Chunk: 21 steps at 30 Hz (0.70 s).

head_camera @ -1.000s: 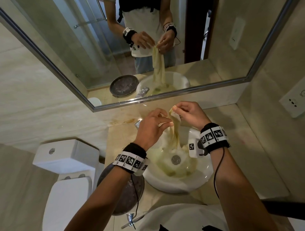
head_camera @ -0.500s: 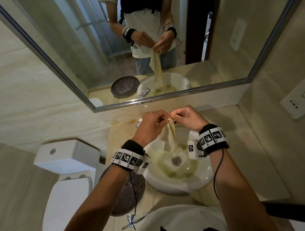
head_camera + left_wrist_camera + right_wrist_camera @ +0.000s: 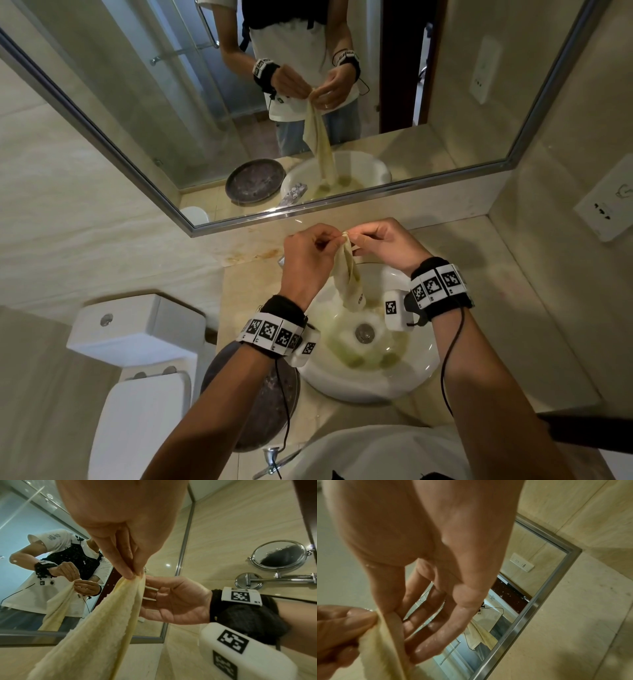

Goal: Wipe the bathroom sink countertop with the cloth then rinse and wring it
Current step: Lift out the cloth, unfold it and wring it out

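Large framed mirror (image 3: 171, 102) across the upper half of the head view, reflecting person and hands. Beige stone countertop (image 3: 513, 325) filling the lower right, running to a corner wall with a socket plate (image 3: 604, 209) at the right edge. White toilet (image 3: 137, 394) at lower left. Round white basin (image 3: 394, 380) at lower centre, cloudy yellowish water pooled round the metal drain (image 3: 363, 332). Dark round tray (image 3: 267, 404) just left of the basin, partly hidden under the left forearm. Round shaving mirror (image 3: 279, 555) on a wall arm, upper right of the left wrist view.

Pale yellow cloth (image 3: 347, 277) at frame centre, hanging in a narrow gathered strip above the basin, lower end clear of the water. Left hand (image 3: 308, 260) pinching the cloth's top edge between thumb and fingertips; right hand (image 3: 387, 243) pinching the same top edge just beside it, thumb against forefinger, remaining fingers loosely spread. Both pinches meeting at one point, near the mirror's lower frame.

Likely soaked terry: soft, limp, no stiffness at all, heavier than dry and probably dripping. Fingertip hold on a hem enough for hanging or opening out, too weak for wringing. Better purchase judged to be full fists round the bunched strip, one near the top, one lower down, twisting in opposite directions over the basin. Slip risk from wet skin; no breakage risk.
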Each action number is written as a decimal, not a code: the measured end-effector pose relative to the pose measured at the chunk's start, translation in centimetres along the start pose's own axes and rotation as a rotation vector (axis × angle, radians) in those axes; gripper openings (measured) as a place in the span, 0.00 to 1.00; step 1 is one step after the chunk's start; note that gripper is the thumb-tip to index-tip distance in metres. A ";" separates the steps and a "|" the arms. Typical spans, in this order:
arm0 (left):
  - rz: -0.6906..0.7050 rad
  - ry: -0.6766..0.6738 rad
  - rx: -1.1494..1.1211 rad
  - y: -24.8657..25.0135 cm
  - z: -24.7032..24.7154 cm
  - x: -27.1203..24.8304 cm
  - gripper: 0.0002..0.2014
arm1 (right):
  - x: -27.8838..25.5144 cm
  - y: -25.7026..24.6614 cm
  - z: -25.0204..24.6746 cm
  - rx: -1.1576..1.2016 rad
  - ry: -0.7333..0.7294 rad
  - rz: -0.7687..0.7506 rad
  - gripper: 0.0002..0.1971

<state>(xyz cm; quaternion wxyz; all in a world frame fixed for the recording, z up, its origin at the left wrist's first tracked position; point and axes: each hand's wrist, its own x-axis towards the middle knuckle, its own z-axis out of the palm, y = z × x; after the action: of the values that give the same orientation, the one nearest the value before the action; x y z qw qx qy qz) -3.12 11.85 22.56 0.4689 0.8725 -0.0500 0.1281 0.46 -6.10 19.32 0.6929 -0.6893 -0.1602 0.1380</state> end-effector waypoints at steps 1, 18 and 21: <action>0.004 0.012 -0.004 0.1 0.1 -0.1 0.01 | -0.1 -0.1 0.0 0.000 0.007 0.008 0.10; -0.045 -0.291 -0.090 -1.4 -0.7 0.8 0.03 | 0.3 1.3 -0.2 -0.123 0.121 -0.057 0.08; -0.040 -0.364 -0.069 -1.6 -0.7 0.8 0.06 | 0.5 1.6 -0.1 -0.166 0.130 -0.064 0.08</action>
<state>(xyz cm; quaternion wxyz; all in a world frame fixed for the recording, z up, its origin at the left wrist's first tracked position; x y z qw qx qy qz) -2.16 13.39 21.87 0.4842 0.8654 -0.1211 -0.0430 0.95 -5.95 17.73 0.6465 -0.7462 -0.1478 0.0573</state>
